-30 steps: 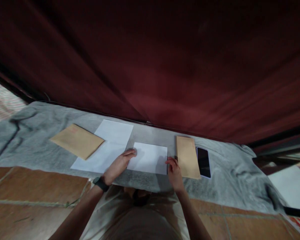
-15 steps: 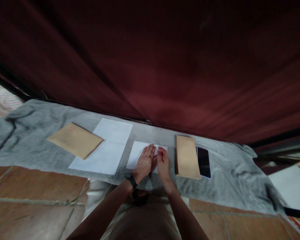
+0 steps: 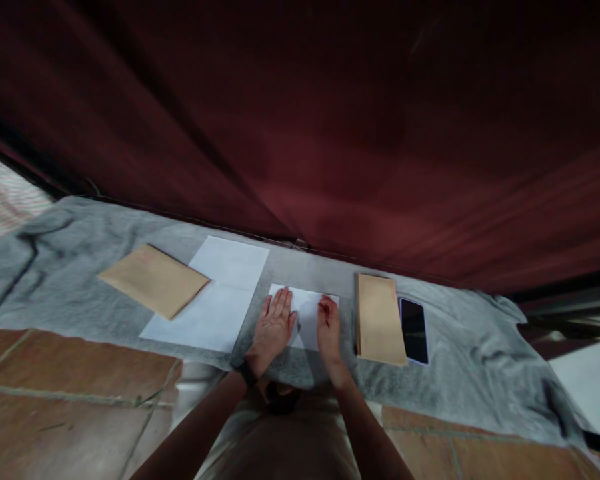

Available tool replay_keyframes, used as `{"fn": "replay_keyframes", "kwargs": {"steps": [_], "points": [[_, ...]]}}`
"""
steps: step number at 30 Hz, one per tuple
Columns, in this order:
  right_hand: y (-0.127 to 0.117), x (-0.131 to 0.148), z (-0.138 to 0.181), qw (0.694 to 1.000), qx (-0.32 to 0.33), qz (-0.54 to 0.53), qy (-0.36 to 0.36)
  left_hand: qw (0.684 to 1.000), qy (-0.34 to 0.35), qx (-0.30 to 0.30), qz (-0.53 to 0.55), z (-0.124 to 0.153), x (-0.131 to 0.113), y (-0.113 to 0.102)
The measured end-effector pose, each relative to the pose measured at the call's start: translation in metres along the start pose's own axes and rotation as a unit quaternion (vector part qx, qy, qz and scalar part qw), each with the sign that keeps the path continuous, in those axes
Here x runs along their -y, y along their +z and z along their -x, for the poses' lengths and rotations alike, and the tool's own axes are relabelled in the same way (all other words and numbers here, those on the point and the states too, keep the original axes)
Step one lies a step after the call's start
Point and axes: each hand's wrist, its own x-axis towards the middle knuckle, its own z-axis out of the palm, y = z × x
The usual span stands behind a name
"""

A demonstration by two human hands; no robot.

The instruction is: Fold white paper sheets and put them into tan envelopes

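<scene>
A small white sheet of paper [image 3: 307, 317], perhaps folded, lies flat on the grey cloth in front of me. My left hand [image 3: 274, 323] rests palm down on its left part, fingers stretched out. A dark watch [image 3: 245, 373] is on that wrist. On the paper's right part, my right hand [image 3: 329, 327] has its fingers curled together near the upper right corner; whether anything is between them is hidden. To the left lies a large white sheet [image 3: 215, 300], partly covered by a brown envelope [image 3: 155, 280].
Right of my hands lies a stack of brown envelopes [image 3: 380, 320], with a dark-screened phone [image 3: 414, 330] beside it. The grey cloth [image 3: 470, 353] is wrinkled at both ends. A dark red curtain [image 3: 300, 133] hangs behind. Another white sheet [image 3: 590, 383] is at far right.
My left hand has slid left across the small paper, away from my right hand, uncovering its middle. My right hand stays curled at the right side. The view has shifted slightly.
</scene>
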Motion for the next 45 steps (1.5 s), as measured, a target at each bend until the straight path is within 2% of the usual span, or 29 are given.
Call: {"fn": "replay_keyframes", "kwargs": {"steps": [3, 7, 12, 19, 22, 25, 28, 30, 34, 36, 41, 45], "points": [[0.004, 0.002, -0.003, 0.999, 0.021, 0.019, -0.038, 0.999, -0.029, -0.012, -0.016, 0.006, 0.008, -0.001], [0.021, 0.005, -0.004, 0.991, 0.083, 0.030, -0.098, 0.999, -0.036, -0.017, -0.022, 0.010, 0.009, -0.001], [0.032, 0.004, -0.002, 0.989, 0.095, 0.039, -0.109, 0.999, -0.029, -0.014, -0.034, 0.010, 0.006, -0.005], [-0.006, -0.015, -0.014, 0.989, -0.002, 0.099, -0.112, 0.998, -0.027, -0.008, -0.059, 0.011, 0.005, -0.005], [-0.022, -0.023, -0.015, 0.986, -0.024, 0.116, -0.120, 0.997, -0.028, -0.003, -0.070, 0.011, 0.006, -0.004], [-0.034, -0.026, -0.005, 0.983, -0.011, 0.129, -0.127, 0.997, -0.028, -0.006, -0.071, 0.010, 0.008, -0.003], [-0.042, -0.023, 0.011, 0.977, 0.029, 0.159, -0.138, 0.996, -0.033, -0.017, -0.077, 0.008, 0.005, -0.001], [-0.045, -0.020, 0.020, 0.971, 0.047, 0.184, -0.146, 0.997, -0.019, -0.020, -0.078, 0.005, -0.005, 0.001], [-0.047, -0.015, 0.026, 0.962, 0.059, 0.216, -0.159, 0.996, 0.061, -0.012, -0.057, -0.001, -0.034, 0.008], [-0.047, -0.013, 0.026, 0.958, 0.059, 0.224, -0.167, 0.996, 0.069, -0.011, -0.050, -0.004, -0.041, 0.012], [-0.045, -0.012, 0.025, 0.951, 0.044, 0.247, -0.180, 0.998, 0.029, 0.009, -0.057, -0.009, -0.028, 0.014], [-0.045, -0.015, 0.025, 0.946, 0.046, 0.257, -0.191, 0.997, 0.036, 0.033, -0.062, -0.009, -0.025, 0.012]]}}
